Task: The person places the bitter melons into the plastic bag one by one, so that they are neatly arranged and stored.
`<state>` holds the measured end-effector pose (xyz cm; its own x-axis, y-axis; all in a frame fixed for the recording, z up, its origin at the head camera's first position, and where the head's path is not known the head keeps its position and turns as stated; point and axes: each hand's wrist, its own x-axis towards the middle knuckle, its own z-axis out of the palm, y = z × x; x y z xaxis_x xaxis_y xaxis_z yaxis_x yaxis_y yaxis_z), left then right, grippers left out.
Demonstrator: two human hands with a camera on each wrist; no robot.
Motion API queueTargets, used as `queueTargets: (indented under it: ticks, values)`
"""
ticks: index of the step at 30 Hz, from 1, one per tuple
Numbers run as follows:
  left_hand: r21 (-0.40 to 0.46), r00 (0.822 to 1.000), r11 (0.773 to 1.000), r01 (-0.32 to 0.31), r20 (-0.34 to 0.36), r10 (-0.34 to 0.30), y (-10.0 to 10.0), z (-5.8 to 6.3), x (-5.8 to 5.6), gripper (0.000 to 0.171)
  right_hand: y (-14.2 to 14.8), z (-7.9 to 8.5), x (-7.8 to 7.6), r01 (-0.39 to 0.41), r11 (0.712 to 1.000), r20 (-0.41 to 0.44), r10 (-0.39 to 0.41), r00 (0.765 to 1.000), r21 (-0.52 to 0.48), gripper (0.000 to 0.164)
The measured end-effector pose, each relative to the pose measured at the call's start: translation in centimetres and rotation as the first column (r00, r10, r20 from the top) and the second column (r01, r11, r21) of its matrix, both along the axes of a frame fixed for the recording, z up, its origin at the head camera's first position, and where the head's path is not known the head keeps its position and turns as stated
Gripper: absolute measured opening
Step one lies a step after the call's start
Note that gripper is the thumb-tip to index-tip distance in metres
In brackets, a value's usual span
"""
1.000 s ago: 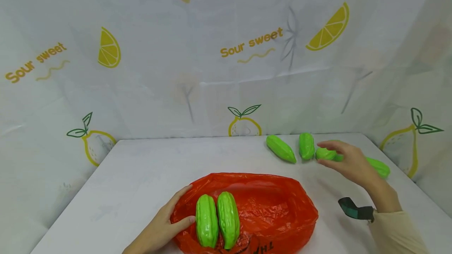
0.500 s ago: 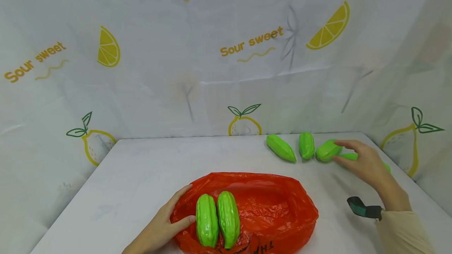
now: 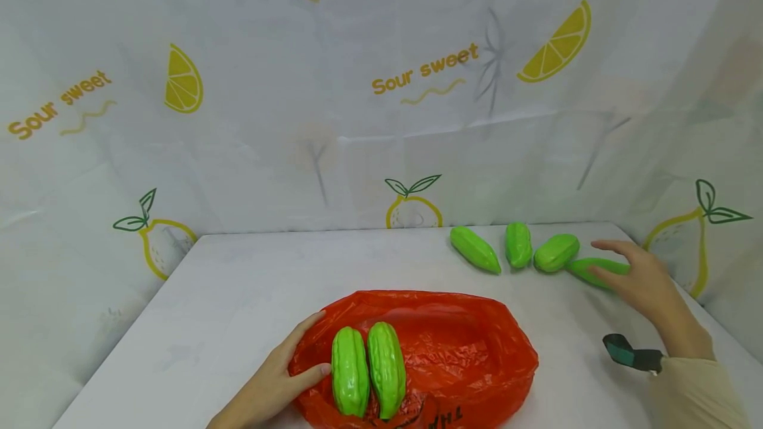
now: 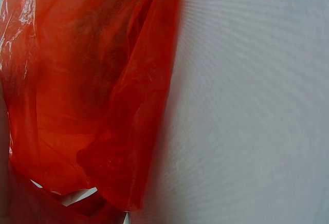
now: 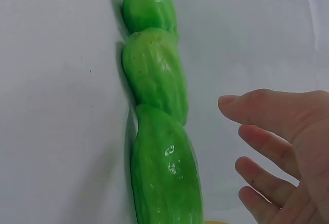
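A red plastic bag (image 3: 459, 356) lies with its mouth spread wide at the front of the table, two green bitter melons (image 3: 350, 373) side by side in its left part. My left hand (image 3: 271, 376) holds the bag's left rim, thumb over the inner side; the left wrist view is filled by red plastic (image 4: 87, 80). Over at the right, my right hand (image 3: 646, 283) hovers with fingers spread and nothing in them, overlapping the rightmost bitter melon (image 3: 584, 271). From the right wrist, a bitter melon (image 5: 167, 172) shows apart from the thumb and fingers (image 5: 257, 106).
Three more bitter melons lie along the back right: a slanted bitter melon (image 3: 475, 250), an upright-lying one beside it, and a plump bitter melon (image 3: 557, 253) touching the rightmost one. A white cloth backdrop (image 3: 268, 118) printed with lemons rises behind the white table (image 3: 208, 323).
My right hand has moved to the right past the plump bitter melon, uncovering it and part of the rightmost one. The left hand and the bag stay put.
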<state>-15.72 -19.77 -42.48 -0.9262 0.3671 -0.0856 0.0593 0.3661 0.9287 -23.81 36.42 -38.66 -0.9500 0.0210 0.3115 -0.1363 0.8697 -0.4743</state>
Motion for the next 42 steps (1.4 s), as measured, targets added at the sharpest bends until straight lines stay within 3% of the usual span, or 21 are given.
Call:
queueTargets:
  ticks: [4,13,22,31,42]
  values:
    - [0.000,1.000,1.000,-0.001,0.003,0.001,0.0,0.0,0.0,0.067,0.7,-0.3,0.2,0.033,0.999,0.017,-0.033,0.999,-0.011,0.051]
    - [-0.007,1.000,1.000,-0.013,-0.001,0.013,0.1,0.0,0.0,0.067,1.1,-1.2,-0.2,0.046,0.999,-0.063,-0.044,0.997,0.028,0.052]
    - [-0.019,1.000,1.000,-0.011,-0.017,0.011,0.0,-0.1,0.0,0.067,1.8,-2.2,-0.3,0.020,0.997,-0.011,-0.020,1.000,0.069,0.061]
    - [-0.020,1.000,1.000,-0.011,-0.018,0.010,0.0,-0.1,0.0,0.067,2.4,-2.7,-0.5,0.016,0.992,-0.020,-0.014,1.000,0.123,0.059]
    - [-0.008,1.000,1.000,-0.009,-0.003,0.009,0.0,-0.2,-0.1,0.068,2.4,-3.0,-0.4,0.017,0.994,0.019,-0.019,1.000,0.112,0.057]
